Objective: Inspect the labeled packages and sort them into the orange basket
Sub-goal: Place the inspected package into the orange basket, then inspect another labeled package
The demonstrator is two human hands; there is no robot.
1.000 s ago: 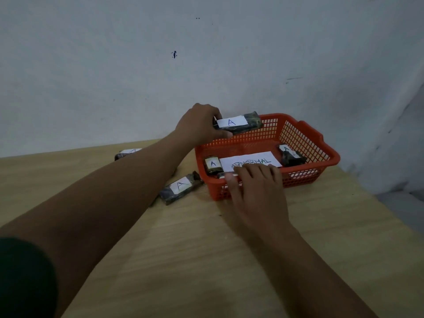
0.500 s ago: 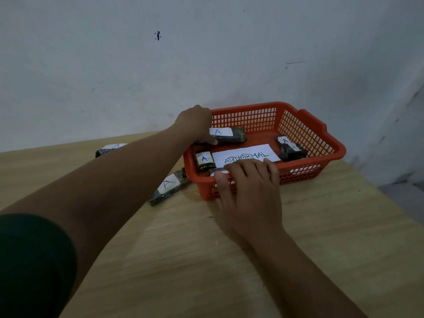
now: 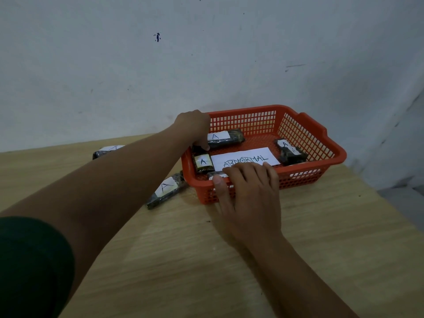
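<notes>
The left hand (image 3: 193,126) reaches over the left wall of the orange basket (image 3: 321,166), its fingers curled down onto the near end of a dark package (image 3: 226,138) that lies on the basket floor along the back wall; whether it grips or merely touches that package cannot be told. The right hand (image 3: 249,191) rests on the basket's front rim with straight fingers laid over the edge and the thumb against the front wall, steadying rather than grasping. Inside the basket, a white paper card (image 3: 245,157) lettered ABNORMAL lies flat at centre; a small package (image 3: 203,162) sits just left of the card, another package (image 3: 289,151) just right of it, and a further dark one peeps out under the right fingers at the front rim. Judged from this layout, sorting is well advanced but unfinished: two packages remain outside, one (image 3: 166,190) just beside the basket's left front corner and one (image 3: 106,151) well to its left. The packages are oblong, dark, glossy-wrapped blocks, each bearing a white paper label marked A. The basket is rigid moulded plastic with latticed walls and a rolled rim. It stands on a pale wood-grain table (image 3: 321,249) before a dull, scuffed wall (image 3: 206,53).
</notes>
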